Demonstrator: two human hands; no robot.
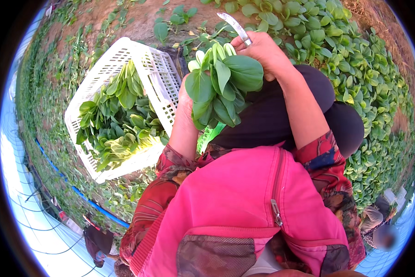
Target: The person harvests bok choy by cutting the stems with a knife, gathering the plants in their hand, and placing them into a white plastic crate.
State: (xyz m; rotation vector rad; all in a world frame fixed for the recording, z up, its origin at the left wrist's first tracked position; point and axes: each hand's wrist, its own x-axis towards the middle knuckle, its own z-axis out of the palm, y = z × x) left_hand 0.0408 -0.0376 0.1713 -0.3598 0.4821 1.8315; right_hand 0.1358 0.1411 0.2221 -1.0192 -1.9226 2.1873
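My left hand (185, 98) holds a bunch of leafy greens (218, 88), apparently bok choy, from its left side. The pale stem ends point up and away from me, and broad green leaves hang toward my lap. Most of my left fingers are hidden behind the leaves. In my right hand (262, 52) is a small knife with a curved, stained blade (232, 23), its tip pointing away to the upper left. The fingers of that hand are close beside the stem ends; whether they touch them I cannot tell.
A white plastic crate (98, 74) stands tilted at my left, with more cut greens (124, 117) inside. Growing greens (363, 100) cover the ground at right. Below the bunch shows a green strip (209, 136) bearing writing. A blue hose (89, 202) and two people (98, 242) are farther off.
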